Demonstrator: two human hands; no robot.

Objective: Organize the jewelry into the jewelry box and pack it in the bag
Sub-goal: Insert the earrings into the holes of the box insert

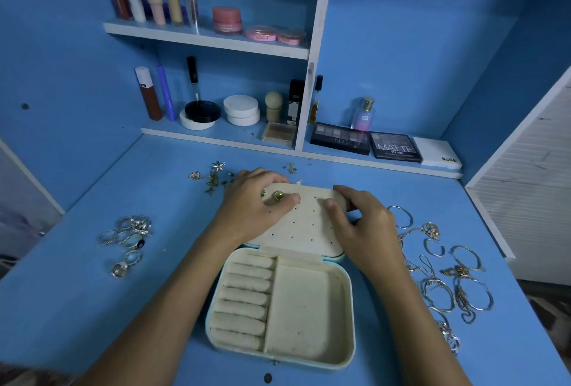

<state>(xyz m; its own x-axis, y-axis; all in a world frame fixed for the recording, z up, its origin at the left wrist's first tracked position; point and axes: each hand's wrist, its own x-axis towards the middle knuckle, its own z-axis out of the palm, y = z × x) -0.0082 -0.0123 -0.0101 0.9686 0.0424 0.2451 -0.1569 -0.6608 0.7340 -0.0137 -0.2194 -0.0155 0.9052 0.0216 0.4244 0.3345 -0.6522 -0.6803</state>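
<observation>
An open light-blue jewelry box (pixel 304 308) with a cream lining sits in the middle of the blue desk; its ring rolls and tray hold nothing. The lid's hole-dotted earring panel (pixel 304 228) leans back. Two green stud earrings (pixel 278 195) sit in its top-left holes. My left hand (pixel 253 203) grips the lid's far-left corner, thumb beside the studs. My right hand (pixel 364 225) grips the lid's right edge, thumb on the panel. Several rings (pixel 128 237) lie to the left, loose earrings (pixel 213 175) behind my left hand, bracelets and chains (pixel 448 277) to the right.
Cosmetics fill the shelves behind: tubes and pink jars (pixel 227 19) on top, compacts, a perfume bottle (pixel 364 114) and eyeshadow palettes (pixel 395 146) on the low ledge. A white slatted panel (pixel 525 200) stands at the desk's right edge. No bag is in view.
</observation>
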